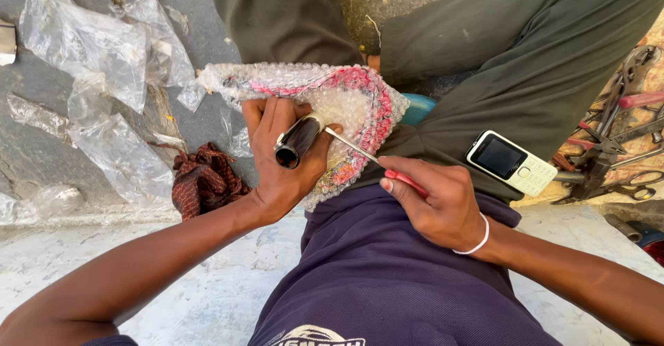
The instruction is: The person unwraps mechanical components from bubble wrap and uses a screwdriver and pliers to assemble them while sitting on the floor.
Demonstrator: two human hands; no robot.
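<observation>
Seen from your head camera: your left hand (pixel 282 158) is wrapped around a dark cylindrical tube (pixel 296 142), pressing it against a bubble-wrap bundle (pixel 346 100) on your lap. Your right hand (pixel 436 204) grips a red-handled screwdriver (pixel 377 161), its tip touching the tube's far end. A small white phone (pixel 510 162) rests on your thigh; tools (pixel 615 145) lie to the right

Stone floor (pixel 41 152): plastic bags (pixel 104 55), red cloth (pixel 200 180), tools (pixel 615 145)

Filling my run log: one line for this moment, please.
left hand: holds dark cylinder | right hand: red-handled screwdriver, tip at cylinder | bubble wrap beneath
</observation>
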